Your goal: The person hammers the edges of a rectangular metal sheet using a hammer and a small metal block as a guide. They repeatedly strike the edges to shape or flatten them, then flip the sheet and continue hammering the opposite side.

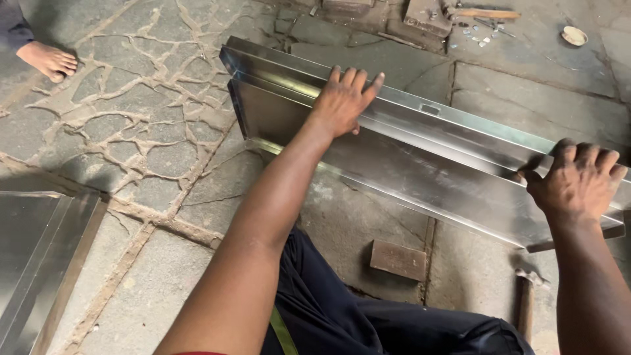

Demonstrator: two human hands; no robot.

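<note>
Dark trousers (368,325) nearest; beyond, left hand (343,102) lies flat, fingers spread, and right hand (573,184) curls over the folded steel channel (420,164) on the stone floor (131,131) (already bent; hammer (526,296) idle).

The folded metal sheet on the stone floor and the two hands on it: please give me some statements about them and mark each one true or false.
1. Both hands rest on the folded metal sheet. True: the left hand lies flat on its upper fold and the right hand grips its top edge.
2. The left hand holds a hammer. False: it holds no tool; a hammer lies on the floor near the right forearm.
3. A small rectangular block lies on the floor below the sheet. True.
4. The sheet lies on a wooden table. False: it stands on the cracked stone floor.
5. A bare foot of another person shows at the top left. True.
</note>
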